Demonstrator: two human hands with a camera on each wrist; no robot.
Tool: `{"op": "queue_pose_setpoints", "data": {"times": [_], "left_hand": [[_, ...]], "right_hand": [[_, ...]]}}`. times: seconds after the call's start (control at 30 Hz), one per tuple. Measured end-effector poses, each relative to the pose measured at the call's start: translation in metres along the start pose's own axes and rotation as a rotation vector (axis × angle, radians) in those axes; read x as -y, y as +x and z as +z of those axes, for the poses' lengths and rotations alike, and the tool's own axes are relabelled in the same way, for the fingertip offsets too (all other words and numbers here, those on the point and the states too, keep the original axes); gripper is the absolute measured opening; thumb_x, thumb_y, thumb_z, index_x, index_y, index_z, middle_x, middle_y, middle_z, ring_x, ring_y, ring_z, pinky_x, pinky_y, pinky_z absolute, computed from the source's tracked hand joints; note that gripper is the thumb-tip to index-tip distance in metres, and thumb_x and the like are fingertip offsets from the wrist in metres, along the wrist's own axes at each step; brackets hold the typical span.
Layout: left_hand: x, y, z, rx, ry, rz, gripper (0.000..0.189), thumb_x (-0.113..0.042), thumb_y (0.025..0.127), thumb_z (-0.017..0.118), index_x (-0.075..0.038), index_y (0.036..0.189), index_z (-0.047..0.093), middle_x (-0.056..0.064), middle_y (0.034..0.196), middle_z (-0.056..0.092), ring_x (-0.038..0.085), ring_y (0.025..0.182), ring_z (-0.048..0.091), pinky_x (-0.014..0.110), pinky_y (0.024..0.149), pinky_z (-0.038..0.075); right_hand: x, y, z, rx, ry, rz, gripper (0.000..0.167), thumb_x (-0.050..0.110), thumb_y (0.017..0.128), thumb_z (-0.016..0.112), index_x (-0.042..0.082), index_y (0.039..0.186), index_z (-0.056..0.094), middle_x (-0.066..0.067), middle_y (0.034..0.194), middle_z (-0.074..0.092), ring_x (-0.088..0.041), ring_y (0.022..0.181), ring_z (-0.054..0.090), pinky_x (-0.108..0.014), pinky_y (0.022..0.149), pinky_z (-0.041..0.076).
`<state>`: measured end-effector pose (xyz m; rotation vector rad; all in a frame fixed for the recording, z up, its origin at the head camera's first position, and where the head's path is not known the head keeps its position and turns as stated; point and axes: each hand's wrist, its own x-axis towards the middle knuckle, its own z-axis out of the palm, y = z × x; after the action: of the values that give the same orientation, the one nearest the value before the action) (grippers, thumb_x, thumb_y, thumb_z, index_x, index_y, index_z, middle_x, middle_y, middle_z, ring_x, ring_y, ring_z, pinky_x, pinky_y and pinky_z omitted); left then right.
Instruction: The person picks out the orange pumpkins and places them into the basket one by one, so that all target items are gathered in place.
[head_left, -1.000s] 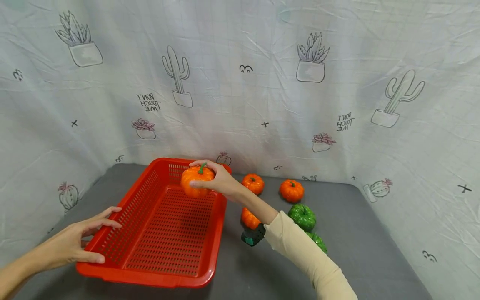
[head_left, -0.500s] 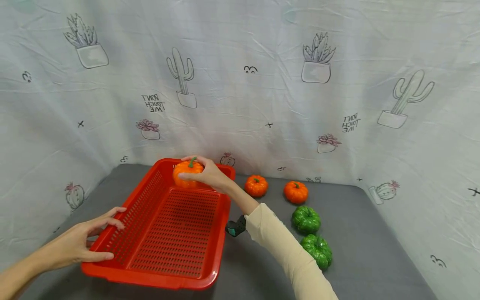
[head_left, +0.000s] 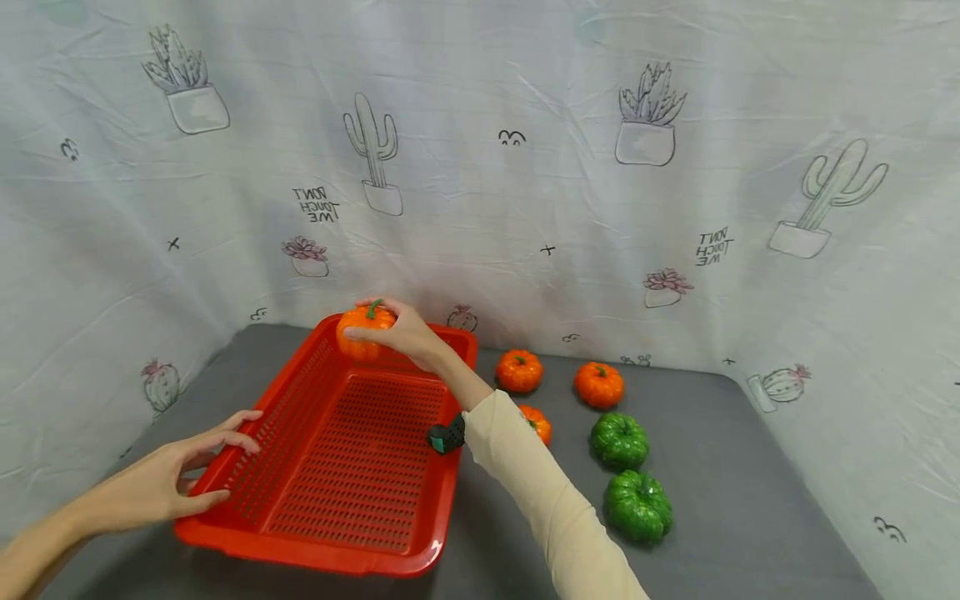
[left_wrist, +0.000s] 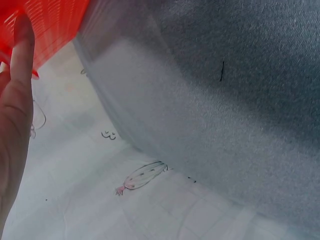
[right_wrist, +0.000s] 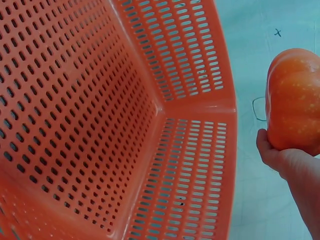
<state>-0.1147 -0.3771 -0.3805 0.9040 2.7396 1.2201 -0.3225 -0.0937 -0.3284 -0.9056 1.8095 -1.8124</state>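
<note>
My right hand (head_left: 408, 335) holds a small orange pumpkin (head_left: 362, 335) with a green stem, thumb on the near side and fingers behind. It hangs over the far left corner of a red plastic basket (head_left: 450, 492) with slotted walls. In the right wrist view the pumpkin (right_wrist: 295, 100) shows beyond the basket's rim (right_wrist: 227, 150). With fingers over the left rim and thumb near the front corner, my left hand (head_left: 161, 483) grips the basket. The left wrist view catches only part of that hand (left_wrist: 15, 110) against the red wall (left_wrist: 55, 30). The basket floor is bare.
Right of the basket, three orange pumpkins (head_left: 599, 385) and two green pumpkins (head_left: 638, 507) rest on the grey table (head_left: 720, 467). One orange pumpkin (head_left: 536, 423) is partly behind the right sleeve (head_left: 536, 483). A white cloth (head_left: 465, 167) printed with cacti hangs around the table.
My right hand has carried the orange pumpkin left and farther back over the basket. The green pumpkins, partly covered by the sleeve before, now show fully. My left hand stays on the rim.
</note>
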Motion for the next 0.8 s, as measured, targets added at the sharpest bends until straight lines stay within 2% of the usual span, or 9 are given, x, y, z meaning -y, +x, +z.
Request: {"op": "queue_pose_setpoints", "data": {"times": [0.1, 0.17, 0.23, 0.3, 0.4, 0.47, 0.57, 0.7, 0.8], "left_hand": [[0.005, 0.003, -0.004, 0.094, -0.206, 0.057, 0.051, 0.013, 0.085, 0.061, 0.004, 0.132, 0.044, 0.011, 0.157, 0.010, -0.005, 0.131, 0.034, 0.021, 0.089, 0.048], [0.009, 0.003, -0.006, 0.163, -0.347, 0.082, 0.054, 0.020, 0.085, 0.055, 0.009, 0.135, 0.037, 0.006, 0.159, 0.001, -0.002, 0.133, 0.033, 0.023, 0.090, 0.048], [0.011, 0.002, -0.007, 0.203, -0.426, 0.090, 0.056, 0.022, 0.086, 0.051, 0.011, 0.137, 0.033, 0.001, 0.159, -0.003, -0.002, 0.134, 0.030, 0.024, 0.092, 0.047], [0.011, 0.000, -0.007, 0.225, -0.478, 0.070, 0.056, 0.022, 0.087, 0.048, 0.011, 0.139, 0.030, -0.003, 0.159, -0.005, -0.003, 0.134, 0.030, 0.026, 0.092, 0.048], [0.010, -0.004, -0.008, 0.238, -0.518, 0.026, 0.055, 0.019, 0.089, 0.047, 0.010, 0.141, 0.028, -0.006, 0.159, -0.007, -0.003, 0.134, 0.029, 0.028, 0.093, 0.047], [0.010, -0.005, -0.010, 0.243, -0.543, -0.022, 0.056, 0.017, 0.090, 0.047, 0.009, 0.142, 0.026, -0.009, 0.158, -0.006, -0.005, 0.133, 0.028, 0.029, 0.094, 0.047], [0.009, -0.005, -0.013, 0.260, -0.593, -0.050, 0.058, 0.016, 0.091, 0.045, 0.008, 0.144, 0.024, -0.011, 0.158, -0.007, -0.006, 0.134, 0.026, 0.031, 0.094, 0.048], [0.010, -0.004, -0.015, 0.282, -0.621, -0.015, 0.059, 0.018, 0.090, 0.043, 0.009, 0.145, 0.022, -0.007, 0.159, -0.010, -0.003, 0.136, 0.025, 0.034, 0.094, 0.048], [0.010, -0.005, -0.017, 0.284, -0.599, -0.006, 0.060, 0.018, 0.090, 0.045, 0.009, 0.145, 0.023, -0.006, 0.159, -0.010, -0.004, 0.136, 0.023, 0.032, 0.093, 0.048]], "right_hand": [[-0.001, 0.001, -0.002, -0.004, 0.006, 0.008, 0.042, 0.012, 0.087, 0.069, 0.015, 0.126, 0.056, -0.001, 0.099, 0.065, -0.013, 0.084, 0.061, -0.025, 0.078, 0.052], [-0.003, 0.002, -0.003, -0.008, -0.003, 0.016, 0.042, 0.011, 0.087, 0.069, 0.014, 0.127, 0.055, -0.001, 0.100, 0.065, -0.013, 0.084, 0.060, -0.025, 0.077, 0.051], [-0.004, 0.003, -0.003, -0.020, -0.034, 0.033, 0.044, 0.012, 0.087, 0.070, 0.014, 0.128, 0.055, 0.001, 0.101, 0.064, -0.012, 0.085, 0.060, -0.025, 0.078, 0.051], [-0.005, 0.005, -0.002, -0.026, -0.072, 0.057, 0.047, 0.012, 0.085, 0.072, 0.013, 0.129, 0.055, 0.002, 0.102, 0.063, -0.011, 0.085, 0.059, -0.024, 0.077, 0.050], [-0.007, 0.009, 0.004, -0.019, -0.126, 0.094, 0.054, 0.012, 0.082, 0.076, 0.012, 0.132, 0.054, 0.002, 0.102, 0.062, -0.011, 0.084, 0.058, -0.023, 0.075, 0.050], [-0.010, 0.013, 0.008, -0.008, -0.136, 0.110, 0.058, 0.010, 0.081, 0.077, 0.009, 0.133, 0.053, 0.002, 0.102, 0.061, -0.011, 0.084, 0.058, -0.023, 0.075, 0.050], [-0.015, 0.016, 0.012, -0.011, -0.131, 0.124, 0.061, 0.008, 0.079, 0.077, 0.007, 0.134, 0.052, 0.001, 0.103, 0.060, -0.012, 0.085, 0.057, -0.024, 0.076, 0.050], [-0.026, 0.019, 0.014, -0.052, -0.094, 0.143, 0.061, 0.006, 0.079, 0.078, 0.008, 0.134, 0.053, 0.001, 0.106, 0.060, -0.013, 0.087, 0.057, -0.025, 0.078, 0.050], [-0.035, 0.020, 0.016, -0.084, -0.062, 0.153, 0.060, 0.007, 0.080, 0.077, 0.011, 0.134, 0.053, 0.001, 0.108, 0.060, -0.013, 0.089, 0.058, -0.026, 0.080, 0.050]]}}
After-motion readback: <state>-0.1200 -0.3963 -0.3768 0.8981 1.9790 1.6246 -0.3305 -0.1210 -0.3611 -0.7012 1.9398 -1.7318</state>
